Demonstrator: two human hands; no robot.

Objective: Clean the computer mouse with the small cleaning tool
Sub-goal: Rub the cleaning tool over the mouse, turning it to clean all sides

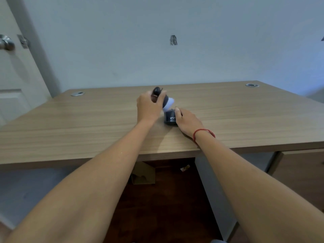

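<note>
A black computer mouse (pixel 169 118) with white lettering lies on the wooden desk (pixel 87 123), near its middle. My right hand (pixel 188 121) grips the mouse from its right side, partly covering it. My left hand (pixel 149 106) holds the small cleaning tool (pixel 165 100), a dark body with a white tip. The tool is tilted and its white tip points down, just above the far end of the mouse. Whether the tip touches the mouse is too blurred to tell.
Two round cable grommets sit at the desk's far corners, the left grommet (pixel 77 93) and the right grommet (pixel 252 85). A wall stands right behind the desk, and a door with a knob (pixel 6 42) is at the left. A cardboard piece (pixel 142 173) lies under the desk.
</note>
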